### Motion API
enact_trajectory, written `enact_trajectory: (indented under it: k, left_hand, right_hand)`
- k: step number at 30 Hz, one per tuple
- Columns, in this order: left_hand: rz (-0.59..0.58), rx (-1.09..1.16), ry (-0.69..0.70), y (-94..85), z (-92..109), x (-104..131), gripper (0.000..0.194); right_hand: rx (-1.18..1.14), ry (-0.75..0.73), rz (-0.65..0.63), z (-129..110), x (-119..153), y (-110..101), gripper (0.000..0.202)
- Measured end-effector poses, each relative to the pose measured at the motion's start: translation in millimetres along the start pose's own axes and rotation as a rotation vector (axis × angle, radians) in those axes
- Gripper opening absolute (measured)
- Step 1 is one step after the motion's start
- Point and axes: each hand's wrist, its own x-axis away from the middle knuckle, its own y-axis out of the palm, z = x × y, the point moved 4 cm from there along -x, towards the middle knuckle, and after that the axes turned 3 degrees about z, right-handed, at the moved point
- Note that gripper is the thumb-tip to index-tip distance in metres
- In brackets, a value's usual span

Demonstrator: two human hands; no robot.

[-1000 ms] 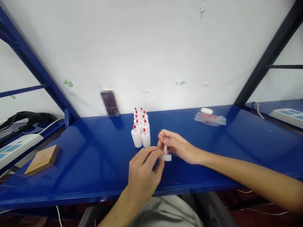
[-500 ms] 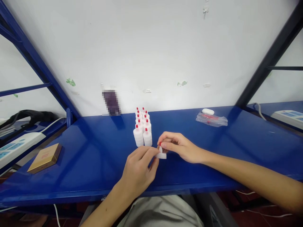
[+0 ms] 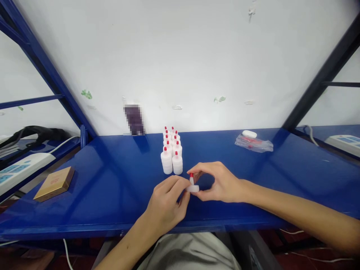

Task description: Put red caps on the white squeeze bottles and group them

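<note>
My left hand [image 3: 168,197] pinches the rim of a white nozzle cap [image 3: 193,188] between thumb and fingertips, a little above the blue table. A small red tip [image 3: 191,175] sits on top of the cap's spout. My right hand [image 3: 219,182] spans the same piece, its index finger at the red tip and its thumb against the underside of the white base. Just beyond the hands, several white squeeze bottles [image 3: 177,165] with red tips stand upright in two rows.
A gold box [image 3: 54,183] lies at the left of the blue table [image 3: 118,180]. At the back right is a clear plastic bag [image 3: 254,144] with red pieces, a white oval object [image 3: 249,134] behind it. A pixelated dark rectangle [image 3: 135,120] leans against the wall.
My right thumb has moved from the red tip down to the underside of the cap, so the right hand is spread wider. My left hand keeps its pinch. The view has shifted slightly.
</note>
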Motion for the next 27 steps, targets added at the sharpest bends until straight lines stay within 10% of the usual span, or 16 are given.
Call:
enact_trajectory:
  k: [6, 11, 14, 18, 27]
  left_hand:
    - [0.076, 0.028, 0.05, -8.8, -2.0, -3.6, 0.026]
    - [0.1, -0.067, -0.305, -13.8, -17.6, -1.7, 0.031]
    - [-0.136, -0.156, -0.421, -6.3, -21.9, 1.0, 0.011]
    - [-0.529, -0.244, -0.364, 10.2, -17.7, 5.3, 0.028]
    - [-0.633, -0.285, -0.33, 15.0, -15.9, 6.4, 0.029]
  right_hand:
    - [-0.24, 0.181, -0.02, -9.7, -11.0, -11.6, 0.017]
    - [-0.121, 0.157, 0.098, -8.3, -45.7, -30.0, 0.023]
    - [0.158, 0.037, 0.22, -6.1, -69.9, -42.6, 0.022]
    - [0.428, -0.058, 0.041, -3.7, -86.3, -33.2, 0.022]
    - [0.633, -0.045, -0.174, -3.5, -83.8, -16.1, 0.026]
